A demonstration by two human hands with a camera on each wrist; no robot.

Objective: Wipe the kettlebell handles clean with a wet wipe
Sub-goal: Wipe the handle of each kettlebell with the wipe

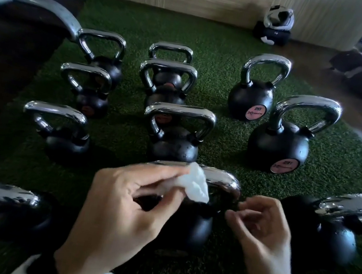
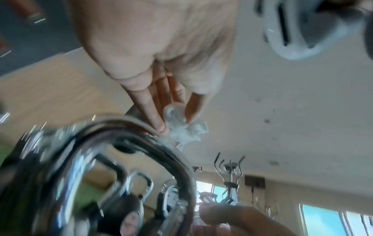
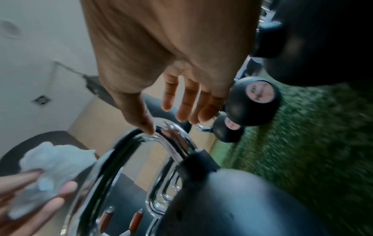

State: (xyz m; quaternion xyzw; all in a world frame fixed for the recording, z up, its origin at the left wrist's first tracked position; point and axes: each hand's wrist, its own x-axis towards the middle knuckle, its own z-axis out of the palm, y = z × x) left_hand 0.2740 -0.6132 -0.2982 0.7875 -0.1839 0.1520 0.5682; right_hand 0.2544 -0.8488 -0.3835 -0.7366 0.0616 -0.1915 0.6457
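A crumpled white wet wipe (image 1: 195, 184) is pinched between the thumb and fingers of my left hand (image 1: 180, 181). It rests against the top of the chrome handle (image 1: 223, 179) of the nearest middle kettlebell (image 1: 196, 229). In the left wrist view the wipe (image 2: 185, 127) touches the handle's (image 2: 125, 127) curve. My right hand (image 1: 238, 208) hovers at the handle's right end, fingers loosely curled and holding nothing. In the right wrist view its thumb tip (image 3: 149, 129) touches the handle (image 3: 173, 135), and the wipe (image 3: 54, 162) shows at lower left.
Several more black kettlebells with chrome handles stand in rows on green turf (image 1: 237, 41). Two larger ones with pink labels (image 1: 278, 147) stand at right; others flank me at lower left (image 1: 0, 196) and right (image 1: 338, 232). Dark equipment (image 1: 11, 50) fills the left side.
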